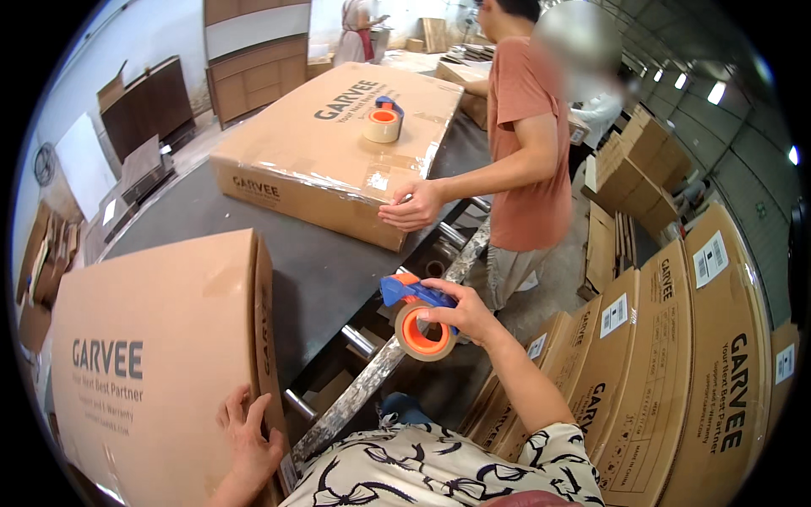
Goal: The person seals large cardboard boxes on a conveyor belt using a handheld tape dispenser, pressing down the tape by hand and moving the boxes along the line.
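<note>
My right hand (460,313) grips a blue and orange tape dispenser (420,325) that carries a roll of brown packing tape. It is held in front of me, over the rollers at the conveyor's near side. With fingers spread, my left hand (252,435) rests against the near right edge of a large cardboard carton (160,355), which stands tilted at the left on the dark belt. Farther off, a wide flat carton (321,135) lies on the belt. On its top sits a second tape dispenser (385,122) with a roll of tape.
A co-worker in a rust-coloured shirt (524,144) stands at the right, one hand (411,205) at the flat carton's corner. Several upright cartons (650,363) are lined up at my right. Metal rollers (358,340) edge the dark conveyor belt (308,291). Another person (355,34) stands far back.
</note>
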Available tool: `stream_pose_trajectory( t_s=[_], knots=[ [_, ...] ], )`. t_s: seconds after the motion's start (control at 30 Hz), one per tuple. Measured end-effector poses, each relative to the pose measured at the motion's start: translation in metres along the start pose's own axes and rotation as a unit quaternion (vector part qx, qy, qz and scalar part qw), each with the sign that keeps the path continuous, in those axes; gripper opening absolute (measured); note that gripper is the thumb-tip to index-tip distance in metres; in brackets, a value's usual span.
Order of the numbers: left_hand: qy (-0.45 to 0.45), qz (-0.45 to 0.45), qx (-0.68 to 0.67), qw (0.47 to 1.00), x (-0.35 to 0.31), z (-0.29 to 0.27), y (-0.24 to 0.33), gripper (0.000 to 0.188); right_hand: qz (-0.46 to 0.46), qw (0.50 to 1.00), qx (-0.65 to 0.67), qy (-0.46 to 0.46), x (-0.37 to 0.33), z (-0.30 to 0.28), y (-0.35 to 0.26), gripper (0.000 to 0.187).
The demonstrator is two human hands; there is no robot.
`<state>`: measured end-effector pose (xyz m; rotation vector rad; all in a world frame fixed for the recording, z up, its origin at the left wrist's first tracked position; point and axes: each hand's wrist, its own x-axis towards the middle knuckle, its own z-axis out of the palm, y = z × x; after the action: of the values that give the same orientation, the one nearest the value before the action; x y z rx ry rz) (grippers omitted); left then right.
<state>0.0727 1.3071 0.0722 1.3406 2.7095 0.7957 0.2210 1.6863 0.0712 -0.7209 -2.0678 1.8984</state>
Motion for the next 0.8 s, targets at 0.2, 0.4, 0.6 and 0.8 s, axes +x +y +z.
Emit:
stream_pose_trajectory(
  t_s=[0.2, 0.4, 0.6, 0.8],
  knots=[
    [0.014, -0.038, 0.090, 0.995, 0.025, 0.010, 0.008, 0.063, 0.054, 0.949, -0.235, -0.202, 0.032, -0.035, -0.019, 0.064],
    [0.066, -0.174, 0.169, 0.968, 0.014, 0.028, -0.001, 0.068, -0.155, 0.651, -0.559, -0.489, 0.109, 0.057, -0.076, 0.069],
    [0.171, -0.296, 0.250, 0.906, 0.072, 0.038, 0.009, 0.048, -0.344, 0.732, -0.421, -0.411, 0.141, 0.131, -0.190, 0.056],
    [0.207, -0.294, 0.250, 0.899, 0.076, 0.047, 0.016, 0.047, -0.421, 0.699, -0.449, -0.365, 0.169, 0.244, -0.244, 0.060]
  ],
)
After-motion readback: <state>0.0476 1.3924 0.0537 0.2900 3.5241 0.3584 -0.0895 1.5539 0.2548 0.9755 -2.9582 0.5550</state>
